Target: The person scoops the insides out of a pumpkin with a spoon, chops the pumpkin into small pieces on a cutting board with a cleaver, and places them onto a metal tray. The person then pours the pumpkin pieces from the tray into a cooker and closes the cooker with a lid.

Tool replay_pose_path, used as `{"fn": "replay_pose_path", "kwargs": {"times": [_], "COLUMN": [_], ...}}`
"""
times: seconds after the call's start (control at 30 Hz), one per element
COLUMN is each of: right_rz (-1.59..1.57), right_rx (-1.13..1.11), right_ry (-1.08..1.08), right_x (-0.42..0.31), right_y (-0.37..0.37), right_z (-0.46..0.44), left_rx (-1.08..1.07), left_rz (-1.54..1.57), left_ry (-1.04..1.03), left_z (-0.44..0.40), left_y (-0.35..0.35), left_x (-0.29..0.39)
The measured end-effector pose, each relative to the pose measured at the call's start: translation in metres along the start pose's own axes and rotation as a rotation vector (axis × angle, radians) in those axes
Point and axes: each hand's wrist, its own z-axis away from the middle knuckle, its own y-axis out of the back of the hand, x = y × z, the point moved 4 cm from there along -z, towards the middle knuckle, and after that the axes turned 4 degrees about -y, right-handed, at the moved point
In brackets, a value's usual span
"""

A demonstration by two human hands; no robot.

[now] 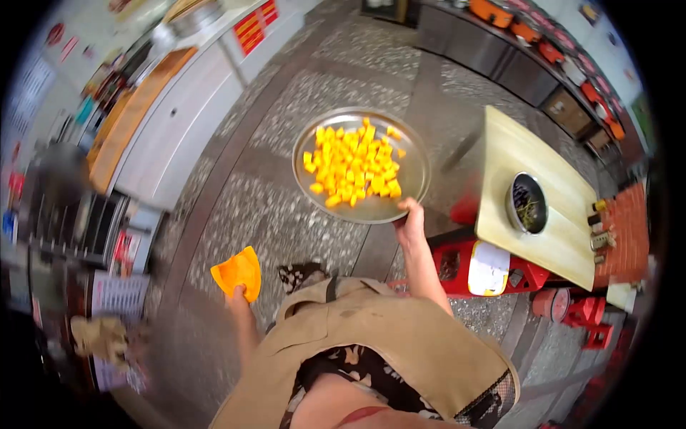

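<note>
My right hand [409,218] grips the near right rim of a round metal tray [411,171], with the thumb on top of the rim. Many orange pumpkin cubes [354,161] are spread over the tray, mostly at its middle and left. Lower left, my left hand [240,294] holds a flat orange pumpkin piece [239,270] by its lower edge, apart from the tray. Both tray and piece are held above the speckled floor.
A pale table [543,250] at the right bears a metal bowl [527,204] with dark contents. Red stools [586,314] stand beside it. A white counter [182,121] is at the upper left, a steel counter [486,50] at the upper right.
</note>
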Motion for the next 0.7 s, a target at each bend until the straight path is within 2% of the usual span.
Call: {"fn": "replay_pose_path", "kwargs": {"times": [0.07, 0.1, 0.13, 0.27, 0.33, 0.4, 0.43, 0.5, 0.6, 0.63, 0.7], "right_rz": [-0.012, -0.017, -0.057, -0.095, -0.131, -0.218, -0.292, -0.299, -0.326, -0.355, -0.385], "right_rx": [0.085, 0.183, 0.23, 0.365, 0.377, 0.436, 0.464, 0.464, 0.47, 0.437, 0.403], "right_ry": [0.021, 0.047, 0.087, 0.317, 0.44, 0.479, 0.511, 0.555, 0.513, 0.475, 0.464], "right_x": [-0.032, -0.031, -0.057, -0.129, -0.151, -0.184, -0.212, -0.254, -0.306, -0.333, -0.388], "right_y": [0.006, 0.004, 0.016, 0.051, 0.074, 0.083, 0.086, 0.081, 0.073, 0.066, 0.061], "right_z": [-0.025, -0.027, -0.047, -0.1, -0.119, -0.162, -0.191, -0.24, -0.302, -0.328, -0.387], "left_rx": [-0.143, -0.313, -0.482, -0.747, -0.788, -0.884, -0.859, -0.773, -0.778, -0.791, -0.847], "left_rz": [-0.093, -0.067, -0.059, -0.006, 0.008, 0.14, 0.195, 0.243, 0.15, 0.149, 0.044], "left_ry": [-0.016, -0.034, -0.063, -0.075, -0.069, 0.072, 0.101, 0.204, 0.361, 0.37, 0.163], "left_z": [-0.052, -0.093, -0.114, -0.192, -0.207, -0.218, -0.213, -0.204, -0.218, -0.22, -0.231], "left_y": [-0.11, -0.144, -0.212, -0.426, -0.499, -0.591, -0.633, -0.694, -0.757, -0.782, -0.844], "left_x": [0.049, 0.052, 0.068, 0.08, 0.061, 0.051, 0.049, 0.037, 0.007, 0.006, 0.015]}}
